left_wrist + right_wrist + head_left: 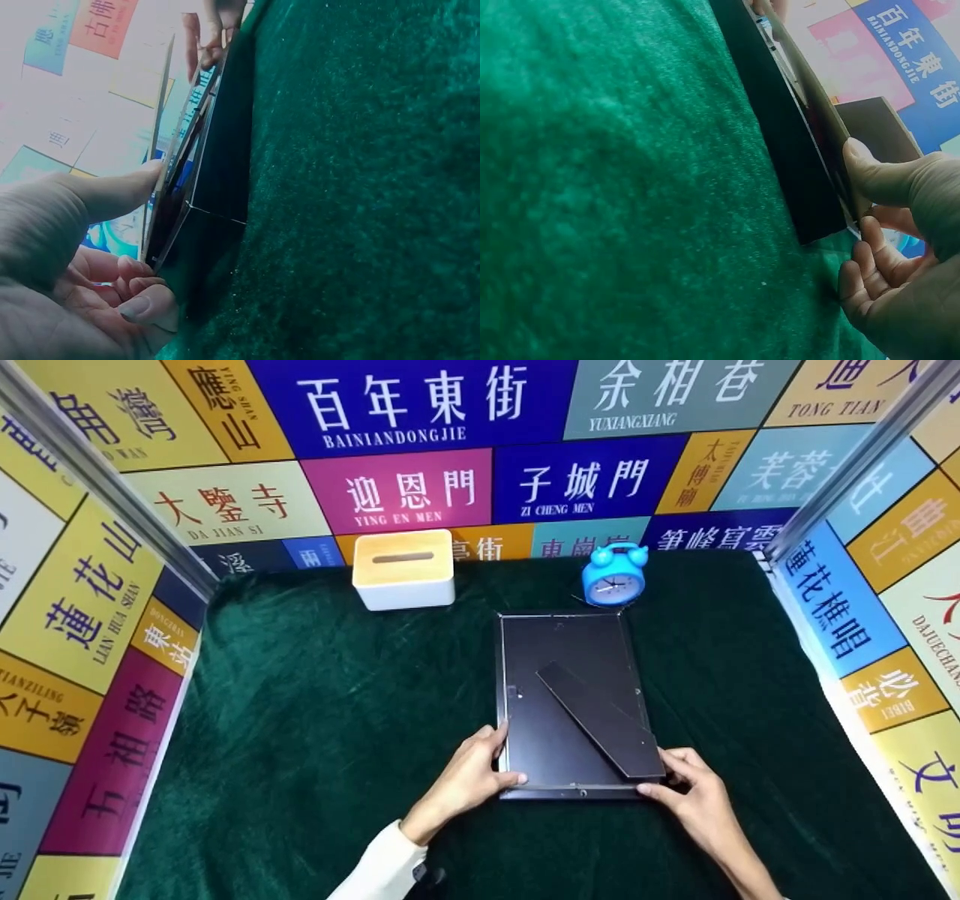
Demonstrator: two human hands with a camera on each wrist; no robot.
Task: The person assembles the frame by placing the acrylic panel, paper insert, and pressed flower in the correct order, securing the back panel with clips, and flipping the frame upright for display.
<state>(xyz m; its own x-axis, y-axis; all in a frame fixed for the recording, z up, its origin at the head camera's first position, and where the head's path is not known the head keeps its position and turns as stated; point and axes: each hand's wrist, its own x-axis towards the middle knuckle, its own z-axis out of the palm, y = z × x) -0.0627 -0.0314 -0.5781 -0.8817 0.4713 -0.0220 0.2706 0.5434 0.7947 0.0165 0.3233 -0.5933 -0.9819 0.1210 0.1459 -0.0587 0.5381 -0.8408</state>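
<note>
A dark photo frame (547, 794) lies face down on green cloth. Its black back panel (544, 746) carries a slanted easel stand (607, 724). At the near left corner, my left hand (469, 769) pinches the panel, thumb on top and fingers at the side edge. My right hand (701, 791) holds the near right corner likewise, close to the stand's wide end. Both wrist views show a narrow gap between the panel (821, 101) and the frame's dark side (780, 142). The fingertips under the panel are partly hidden.
A white tissue box (409, 596) with a wooden lid stands at the back left. Behind the frame sits a blue alarm clock (613, 577). Green cloth (322, 697) covers the table, and printed panels (405, 491) wall it in at the back and sides.
</note>
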